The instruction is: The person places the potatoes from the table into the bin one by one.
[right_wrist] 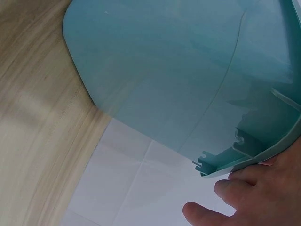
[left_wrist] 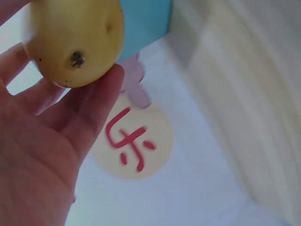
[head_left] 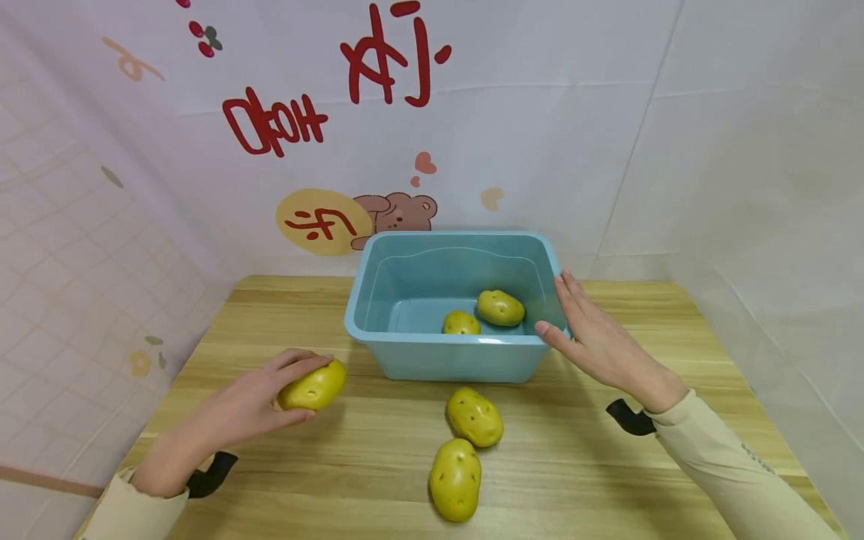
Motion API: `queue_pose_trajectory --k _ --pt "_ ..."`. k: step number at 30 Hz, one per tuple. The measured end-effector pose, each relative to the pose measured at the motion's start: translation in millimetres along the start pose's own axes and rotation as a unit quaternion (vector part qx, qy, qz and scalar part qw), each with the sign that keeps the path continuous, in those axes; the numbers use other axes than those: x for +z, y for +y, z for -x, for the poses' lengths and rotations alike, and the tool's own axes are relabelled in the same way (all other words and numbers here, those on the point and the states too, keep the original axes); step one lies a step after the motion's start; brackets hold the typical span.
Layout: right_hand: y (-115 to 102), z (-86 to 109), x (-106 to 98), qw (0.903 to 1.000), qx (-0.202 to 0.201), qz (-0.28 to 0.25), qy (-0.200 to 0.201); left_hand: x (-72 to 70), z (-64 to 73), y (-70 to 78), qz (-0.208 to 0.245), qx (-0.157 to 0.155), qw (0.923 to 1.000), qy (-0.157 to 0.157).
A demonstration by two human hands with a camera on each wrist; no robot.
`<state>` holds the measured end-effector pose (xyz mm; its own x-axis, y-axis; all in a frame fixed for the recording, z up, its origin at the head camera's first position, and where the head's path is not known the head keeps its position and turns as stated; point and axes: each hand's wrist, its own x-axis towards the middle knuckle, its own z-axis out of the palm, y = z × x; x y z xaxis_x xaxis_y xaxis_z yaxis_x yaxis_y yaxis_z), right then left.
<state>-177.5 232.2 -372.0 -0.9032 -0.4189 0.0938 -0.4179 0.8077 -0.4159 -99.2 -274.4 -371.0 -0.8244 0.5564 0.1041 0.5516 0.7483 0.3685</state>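
My left hand holds a yellow potato between fingers and thumb, left of the light-blue plastic bin. The left wrist view shows this potato close up, with a dark spot on its end. My right hand rests against the bin's right rim, its fingers fairly straight. In the right wrist view, the right hand's fingers touch the edge of the bin. Inside the bin lie two potatoes, one nearer the front wall and one farther right.
Two more potatoes lie on the wooden table in front of the bin, an upper one and a lower one, close together. A white printed curtain stands behind the bin and along both sides of the table.
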Motion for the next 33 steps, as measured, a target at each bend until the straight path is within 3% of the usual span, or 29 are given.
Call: queue_pose_trajectory --k 9,19,25,33 --pt "0 0.8 0 1.0000 -0.005 -0.002 0.005 -37.3 -8.6 7.7 -0.034 0.015 0.9964 0.076" --pt "2 0.4 1 0.9999 -0.006 -0.005 0.009 -55.4 -43.7 22.4 -0.062 0.060 0.9812 0.173" --pt "2 0.4 1 0.9999 -0.004 -0.004 0.008 -57.5 -72.2 29.7 -0.050 0.082 0.9816 0.165" --pt "3 -0.1 2 1.0000 -0.001 -0.001 0.006 -58.2 -112.3 39.5 -0.011 0.095 0.9893 0.110"
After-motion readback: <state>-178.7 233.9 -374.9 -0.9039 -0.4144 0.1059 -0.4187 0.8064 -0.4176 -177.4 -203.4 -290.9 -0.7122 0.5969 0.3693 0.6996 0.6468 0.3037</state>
